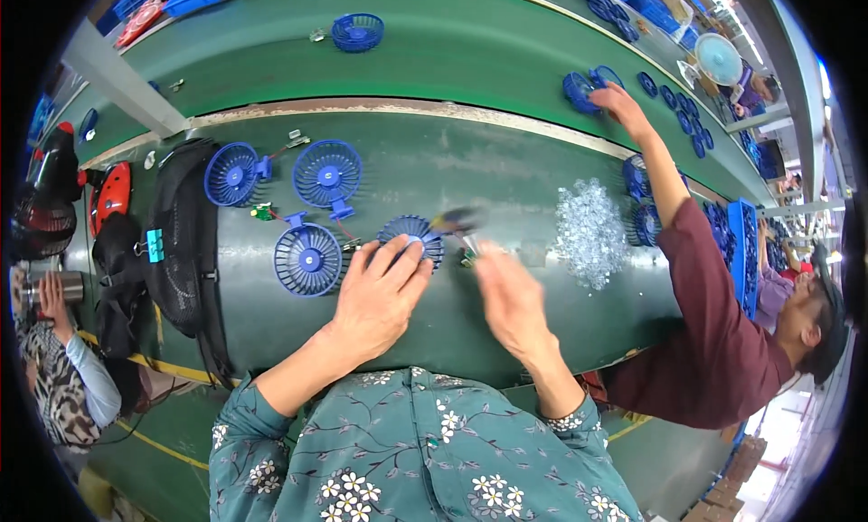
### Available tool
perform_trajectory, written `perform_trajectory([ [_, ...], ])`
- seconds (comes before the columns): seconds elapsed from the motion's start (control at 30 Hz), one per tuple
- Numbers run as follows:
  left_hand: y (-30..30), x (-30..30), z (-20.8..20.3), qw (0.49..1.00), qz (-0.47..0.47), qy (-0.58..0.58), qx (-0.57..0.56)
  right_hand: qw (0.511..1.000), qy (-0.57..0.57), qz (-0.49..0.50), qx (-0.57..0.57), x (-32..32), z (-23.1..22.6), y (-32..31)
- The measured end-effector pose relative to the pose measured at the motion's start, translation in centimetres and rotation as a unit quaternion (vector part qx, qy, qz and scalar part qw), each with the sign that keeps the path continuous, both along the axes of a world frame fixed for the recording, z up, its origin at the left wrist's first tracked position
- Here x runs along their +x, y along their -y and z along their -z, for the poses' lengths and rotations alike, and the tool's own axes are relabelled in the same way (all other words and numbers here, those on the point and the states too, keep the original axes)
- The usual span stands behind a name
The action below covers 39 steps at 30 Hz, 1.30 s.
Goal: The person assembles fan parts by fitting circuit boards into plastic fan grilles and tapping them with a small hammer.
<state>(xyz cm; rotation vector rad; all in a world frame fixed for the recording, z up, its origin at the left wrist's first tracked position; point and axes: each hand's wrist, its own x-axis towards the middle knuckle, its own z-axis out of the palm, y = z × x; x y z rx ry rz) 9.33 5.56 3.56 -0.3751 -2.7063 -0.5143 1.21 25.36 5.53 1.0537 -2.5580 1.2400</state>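
My left hand presses its fingertips onto a round blue fan cage, steadying it on the bench. Closed around a hammer, my right hand is just right of that cage; both hand and tool are smeared by motion. The hammer's dark head is at the cage's upper right edge, and whether it touches cannot be told. Three more blue fans lie to the left: one at the far left, another beside it, and a third near my left wrist. Small circuit boards on wires hang off them.
A heap of small clear plastic pieces lies at the right. Beyond the bench runs a green conveyor carrying a blue fan. A co-worker's hand reaches over it. A black mesh backrest and red-black fan stand left.
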Motion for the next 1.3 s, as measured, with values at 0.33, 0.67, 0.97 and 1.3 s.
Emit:
perform_trajectory([
  [0.33, 0.8, 1.1, -2.2, 0.995, -0.008, 0.044, 0.093, 0.947, 0.050, 0.285, 0.137, -10.2, 0.7, -5.5],
  [0.67, 0.2, -0.3, -2.1, 0.993, -0.071, 0.084, -0.044, 0.916, 0.064, 0.289, 0.270, -14.4, 1.5, -4.1],
  [0.97, 0.7, -1.1, -1.5, 0.995, -0.039, 0.043, 0.087, 0.951, 0.214, 0.225, 0.008, -10.3, -1.3, -3.4],
  [1.3, 0.2, -0.9, -2.3, 0.968, 0.055, 0.030, 0.242, 0.649, 0.680, -0.018, -0.341, -4.3, -1.0, -1.2],
])
